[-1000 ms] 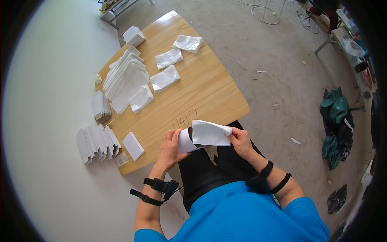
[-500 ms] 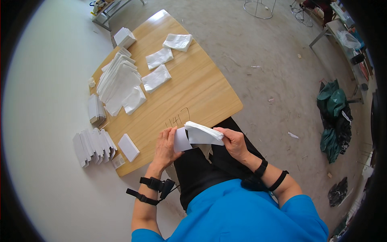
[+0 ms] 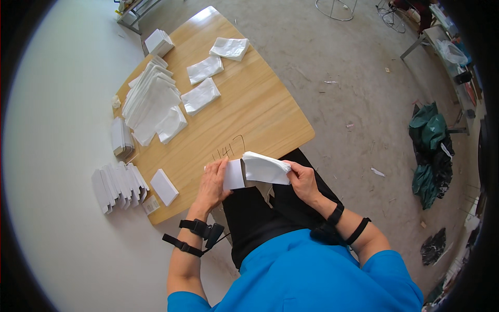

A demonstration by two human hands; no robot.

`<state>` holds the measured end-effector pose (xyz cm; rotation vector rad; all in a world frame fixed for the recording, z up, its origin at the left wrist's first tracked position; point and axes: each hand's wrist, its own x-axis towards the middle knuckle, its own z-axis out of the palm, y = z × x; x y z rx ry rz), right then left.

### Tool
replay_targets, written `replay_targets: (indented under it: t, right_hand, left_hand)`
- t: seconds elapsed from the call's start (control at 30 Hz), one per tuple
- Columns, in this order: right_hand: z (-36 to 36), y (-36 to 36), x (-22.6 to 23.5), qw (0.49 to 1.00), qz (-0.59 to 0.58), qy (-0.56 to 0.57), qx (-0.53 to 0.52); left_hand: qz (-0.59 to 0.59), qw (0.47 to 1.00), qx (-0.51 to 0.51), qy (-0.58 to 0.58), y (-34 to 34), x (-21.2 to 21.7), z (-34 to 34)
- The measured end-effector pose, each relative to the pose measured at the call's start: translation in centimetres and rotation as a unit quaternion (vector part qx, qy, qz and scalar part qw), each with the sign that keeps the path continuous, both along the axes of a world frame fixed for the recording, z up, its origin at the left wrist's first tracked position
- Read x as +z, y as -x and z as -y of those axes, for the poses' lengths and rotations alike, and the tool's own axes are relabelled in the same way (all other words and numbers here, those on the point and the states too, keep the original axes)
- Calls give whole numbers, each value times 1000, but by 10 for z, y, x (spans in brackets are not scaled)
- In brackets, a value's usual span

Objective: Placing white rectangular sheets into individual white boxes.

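Head view: both hands, left (image 3: pixel 212 184) and right (image 3: pixel 303 180), pinched a white cloth (image 3: pixel 266 168) into a small box (image 3: pixel 233 174) off the desk (image 3: pixel 249 119) edge; loose fingers could have dropped it lapward.

1. A small white box (image 3: pixel 234 174), held in the left hand (image 3: pixel 212 186) at the table's (image 3: pixel 260 119) near edge.
2. A flat white box (image 3: pixel 164 186) lies near the table's left corner.
3. A row of white boxes (image 3: pixel 117 184) stands beside it.
4. A white box (image 3: pixel 159 41) sits at the far corner.
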<state>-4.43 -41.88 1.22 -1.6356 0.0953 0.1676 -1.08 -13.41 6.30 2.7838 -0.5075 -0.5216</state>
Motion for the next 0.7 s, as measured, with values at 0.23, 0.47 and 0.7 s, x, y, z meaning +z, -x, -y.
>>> replay_targets:
  t: [0.23,0.47,0.7]
  right_hand:
    - [-6,5,-36,995,-90,-47,-26]
    - [-7,0,-43,967,-163,-181,-69]
    - [3,6,-28,964,-187,-173,-76]
  left_hand:
    - [147,989,-6,37,29,-5,29]
    - [196,978,-25,-71,42,-26,53]
    - [102,991,86,25,36,-5,30]
